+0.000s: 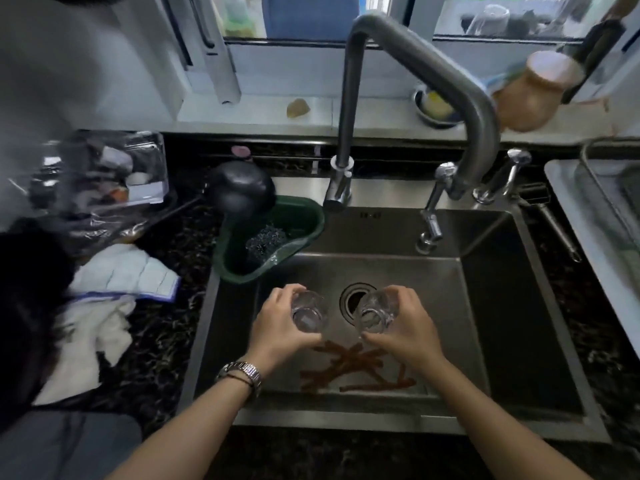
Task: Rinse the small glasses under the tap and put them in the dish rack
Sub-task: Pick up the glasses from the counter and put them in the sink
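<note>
I see two small clear glasses, smooth and round-walled, held low over a brushed steel sink (485,306). My left hand (280,327) curls its fingers and thumb round the left glass (309,311), and my right hand (405,323) wraps the right glass (373,315) the same way. Both glasses are tipped so I look into their mouths; the thick bases gleam, and whether water sits inside I cannot tell.

Between the two grips, just beyond them, lies the round drain (349,296). Just below the grips, on the sink floor, thin reddish-brown strips (349,367) lie scattered and crossed. A metal-link watch (242,374) circles the left wrist.

Well above the grips the grey matte tap (412,64) arches overhead, its spout end (457,188) up and to the right of the right glass; a smaller chrome tap (433,216) stands beside it. Up-left of the left grip a dark green plastic basket (298,216) hangs in the sink corner, holding a steel-wool scrubber (265,240). Far left, crumpled white cloths (104,306) lie on the dark speckled counter (162,341). Far right, the pale edge of a dish rack (588,216) shows.
</note>
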